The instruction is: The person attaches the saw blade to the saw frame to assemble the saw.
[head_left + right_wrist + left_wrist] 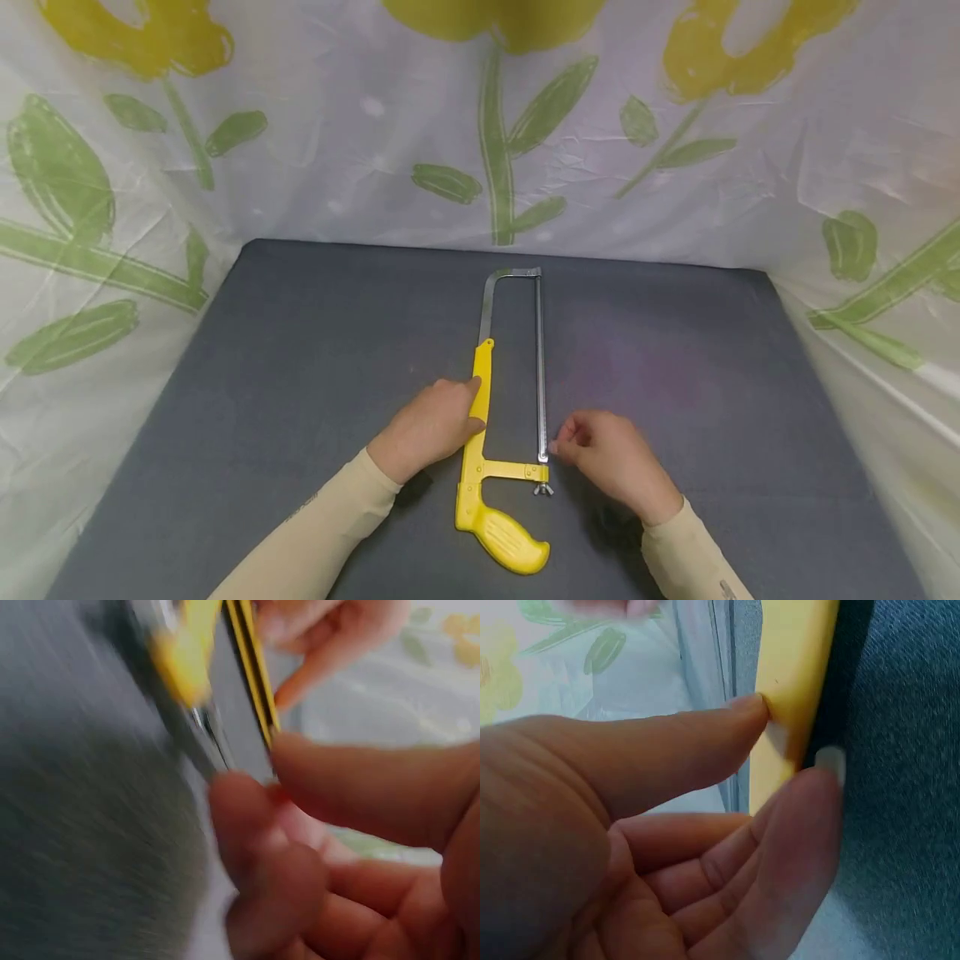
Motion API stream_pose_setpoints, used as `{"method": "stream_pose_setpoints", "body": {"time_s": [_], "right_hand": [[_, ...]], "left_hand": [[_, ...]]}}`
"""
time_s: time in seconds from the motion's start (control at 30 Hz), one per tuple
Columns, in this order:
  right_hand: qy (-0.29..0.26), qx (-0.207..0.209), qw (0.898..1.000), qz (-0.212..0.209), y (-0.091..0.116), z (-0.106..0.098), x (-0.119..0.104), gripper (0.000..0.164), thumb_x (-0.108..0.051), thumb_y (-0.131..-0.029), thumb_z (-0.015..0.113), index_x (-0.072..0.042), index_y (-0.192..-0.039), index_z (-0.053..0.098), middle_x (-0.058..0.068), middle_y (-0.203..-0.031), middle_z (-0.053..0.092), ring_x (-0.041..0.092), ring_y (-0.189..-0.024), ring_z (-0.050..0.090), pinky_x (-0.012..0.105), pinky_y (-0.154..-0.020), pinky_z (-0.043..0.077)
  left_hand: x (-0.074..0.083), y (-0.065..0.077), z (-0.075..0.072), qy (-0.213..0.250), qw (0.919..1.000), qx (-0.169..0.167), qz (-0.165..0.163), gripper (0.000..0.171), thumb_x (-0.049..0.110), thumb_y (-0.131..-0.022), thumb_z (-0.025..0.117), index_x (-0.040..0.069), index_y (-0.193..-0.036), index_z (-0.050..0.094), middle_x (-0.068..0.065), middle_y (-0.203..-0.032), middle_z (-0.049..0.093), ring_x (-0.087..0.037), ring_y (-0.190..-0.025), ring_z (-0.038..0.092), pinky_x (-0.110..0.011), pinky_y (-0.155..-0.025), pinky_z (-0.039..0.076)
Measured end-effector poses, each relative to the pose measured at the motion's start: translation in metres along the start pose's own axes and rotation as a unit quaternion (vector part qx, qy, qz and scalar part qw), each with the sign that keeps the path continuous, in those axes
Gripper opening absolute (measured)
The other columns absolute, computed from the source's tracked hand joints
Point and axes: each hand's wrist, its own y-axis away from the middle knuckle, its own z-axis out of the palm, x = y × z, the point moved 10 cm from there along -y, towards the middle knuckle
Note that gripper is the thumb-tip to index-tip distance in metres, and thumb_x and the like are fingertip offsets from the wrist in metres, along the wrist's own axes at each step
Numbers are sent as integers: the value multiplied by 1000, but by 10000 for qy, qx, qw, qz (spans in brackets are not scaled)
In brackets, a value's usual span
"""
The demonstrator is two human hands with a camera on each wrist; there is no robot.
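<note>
Yellow saw: on the dark table, around its middle, handle end toward the person.
Frame: yellow bar along the saw's left side, running into a bare metal arch at the far end.
Blade: held between the arch and a yellow crossbar, along the right side of the saw; a space lies between it and the frame, table showing through.
Wing nut: silvery, at the crossbar's outer end, on the handle side.
Handle: yellow, ribbed, slanting down and right from the frame.
Left hand: thumb and forefinger clamped on the frame, one at each side in the left wrist view; the other fingers bend in below.
Right hand: just beside the blade's near end, fingers bent, thumb close to the forefinger; the right wrist view is blurred, so I cannot tell whether the tips meet or hold anything.
Sleeves: pale beige on both arms, small dark print on each.
Sheet: whitish, shiny and creased, walling the table in at the back, left and right.
Flowers: large yellow blooms with green stems and leaves, printed on the sheet.
Tint: faint purple patch on the table, right of the blade.
</note>
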Motion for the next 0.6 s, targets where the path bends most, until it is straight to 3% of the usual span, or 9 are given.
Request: {"method": "stream_pose_setpoints", "body": {"time_s": [0.13,0.37,0.47,0.6], "right_hand": [[-196,-597,9979,-126,19,22,0,16,-21,-84,79,-25,-74,67,-13,-62,59,6,-57,51,23,-55,39],[-447,-980,9937,-300,25,34,4,12,-17,-86,75,-21,-77,69,-11,-63,62,6,-57,53,23,-54,39],[-688,-1308,9884,-361,27,39,4,11,-23,-88,74,-20,-78,71,-9,-66,67,7,-57,56,24,-53,41],[-1031,-1759,9788,-189,29,46,6,23,-39,-87,76,-19,-76,72,-4,-66,68,9,-55,55,27,-51,45]], "left_hand": [[-1,1,2,-145,9997,-205,-26,63,24,-94,72,0,-147,50,-15,-122,71,-18,-78,66,-31,-64,53],[0,3,10,-148,9984,-537,88,66,26,-95,70,1,-150,45,-13,-109,73,-15,-57,52,-28,-53,44],[-2,2,10,-77,9981,-614,10,67,26,-95,70,2,-152,43,-11,-106,72,-16,-52,47,-28,-49,40],[0,2,8,-187,9981,-590,-6,67,27,-95,70,3,-152,43,-11,-111,73,-16,-55,50,-28,-50,42]]}}
